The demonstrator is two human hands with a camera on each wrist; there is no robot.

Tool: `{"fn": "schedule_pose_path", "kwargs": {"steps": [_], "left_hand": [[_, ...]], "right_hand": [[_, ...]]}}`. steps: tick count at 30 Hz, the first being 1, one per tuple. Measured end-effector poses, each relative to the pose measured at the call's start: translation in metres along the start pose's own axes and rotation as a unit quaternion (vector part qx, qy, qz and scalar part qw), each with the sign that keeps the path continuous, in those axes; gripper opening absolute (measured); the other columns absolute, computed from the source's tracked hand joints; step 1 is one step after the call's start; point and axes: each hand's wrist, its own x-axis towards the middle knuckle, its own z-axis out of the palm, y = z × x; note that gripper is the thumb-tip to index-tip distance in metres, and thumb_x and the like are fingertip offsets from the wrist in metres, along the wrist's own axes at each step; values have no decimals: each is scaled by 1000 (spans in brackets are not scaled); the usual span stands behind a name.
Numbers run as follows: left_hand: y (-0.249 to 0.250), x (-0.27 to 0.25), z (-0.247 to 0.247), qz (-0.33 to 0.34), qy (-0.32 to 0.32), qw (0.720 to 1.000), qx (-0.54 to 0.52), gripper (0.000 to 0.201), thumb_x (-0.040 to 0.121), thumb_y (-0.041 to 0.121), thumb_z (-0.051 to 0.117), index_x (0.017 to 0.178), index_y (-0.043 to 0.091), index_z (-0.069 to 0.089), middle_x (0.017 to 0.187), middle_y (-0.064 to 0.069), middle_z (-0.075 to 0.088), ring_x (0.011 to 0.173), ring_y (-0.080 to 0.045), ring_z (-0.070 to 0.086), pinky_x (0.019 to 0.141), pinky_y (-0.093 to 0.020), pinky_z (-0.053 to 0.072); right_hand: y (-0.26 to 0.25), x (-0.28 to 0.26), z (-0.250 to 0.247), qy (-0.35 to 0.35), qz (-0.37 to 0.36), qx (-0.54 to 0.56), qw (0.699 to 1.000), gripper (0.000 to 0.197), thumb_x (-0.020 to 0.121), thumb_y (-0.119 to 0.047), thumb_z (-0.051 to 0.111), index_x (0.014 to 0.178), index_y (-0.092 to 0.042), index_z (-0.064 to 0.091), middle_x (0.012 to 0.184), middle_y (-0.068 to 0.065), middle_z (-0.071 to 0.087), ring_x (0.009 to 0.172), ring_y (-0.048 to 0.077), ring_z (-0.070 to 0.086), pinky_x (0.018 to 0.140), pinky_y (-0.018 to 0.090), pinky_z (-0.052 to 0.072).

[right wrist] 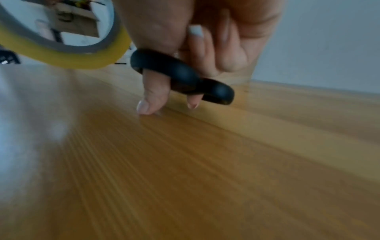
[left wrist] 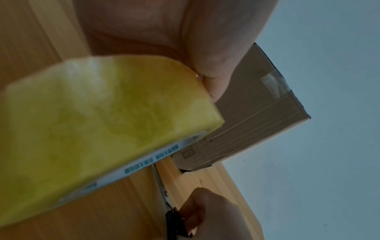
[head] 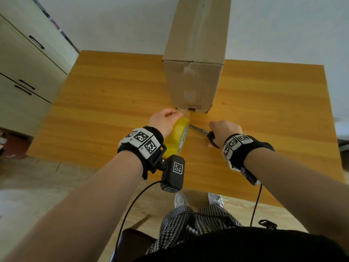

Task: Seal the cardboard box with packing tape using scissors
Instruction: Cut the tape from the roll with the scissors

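Observation:
A tall cardboard box stands on end on the wooden table, with clear tape strips on its near face. My left hand grips a yellow roll of packing tape just in front of the box's bottom edge. A short length of tape seems to run from the roll to the box base. My right hand holds black-handled scissors, thumb and fingers through the loops. The blades lie low over the table and point left at the roll. Whether the blades are apart is unclear.
Pale cabinets stand to the left of the table. The table's near edge is close to my legs, and a dark seat sits below it. Bare tabletop lies on both sides of the box. A white wall rises behind.

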Motion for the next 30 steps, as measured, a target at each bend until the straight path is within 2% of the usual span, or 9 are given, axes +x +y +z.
{"fn": "schedule_pose_path", "kwargs": {"steps": [5,8,12,14,16,19,23,26,30], "left_hand": [[-3,5,1,7,-8,1000,5,17,96,30,46,97,23,61,74,17,50,60,-1,40,46,-4,34],[-3,6,1,12,-14,1000,10,14,96,30,46,92,25,59,73,16,50,59,-2,39,48,-11,34],[-2,9,-1,16,-9,1000,14,14,96,30,46,92,25,59,72,16,50,58,-3,39,44,-7,34],[0,11,-4,17,-7,1000,13,17,96,30,46,98,23,61,72,16,49,58,-3,39,47,-10,35],[1,12,-7,17,-2,1000,16,23,96,32,47,106,18,62,74,16,49,60,-1,40,53,-14,33],[5,13,-15,26,4,999,24,29,96,32,46,112,14,61,83,8,53,63,-1,42,58,-16,34],[10,12,-23,29,3,999,26,21,96,32,44,100,17,59,71,7,48,73,-18,48,56,-21,34],[12,13,-29,39,2,999,30,18,96,32,44,99,21,58,71,9,48,65,-11,46,56,-19,34],[15,14,-36,52,3,998,34,15,96,31,44,94,21,55,70,7,49,59,-6,42,54,-21,33]], "right_hand": [[3,4,1,-27,17,100,994,37,82,-26,67,110,-10,49,85,6,52,76,25,53,59,32,48],[3,5,0,-48,15,102,993,45,78,-24,71,114,-8,50,102,11,58,81,25,53,66,33,52],[2,5,-6,-58,6,71,996,48,82,-30,68,122,-9,52,116,10,56,100,26,57,76,33,52],[1,-1,-14,0,9,92,996,41,86,-33,62,121,-15,54,119,6,52,102,25,56,76,34,50],[-1,-12,-25,137,-2,129,982,29,89,-35,54,111,-16,58,112,4,52,89,23,56,66,31,46],[-6,-26,-49,364,-59,162,915,25,90,-35,53,95,-10,58,103,8,54,77,26,56,62,28,38],[-11,-27,-82,549,-99,147,817,23,85,-27,58,89,-4,56,92,17,55,78,30,55,73,37,46],[-15,-21,-101,600,-96,103,787,23,83,-29,58,89,-7,53,92,17,56,80,31,52,74,39,45],[-20,-11,-120,539,-109,81,831,36,83,-37,58,107,-10,60,112,11,59,108,34,52,93,42,39]]}}
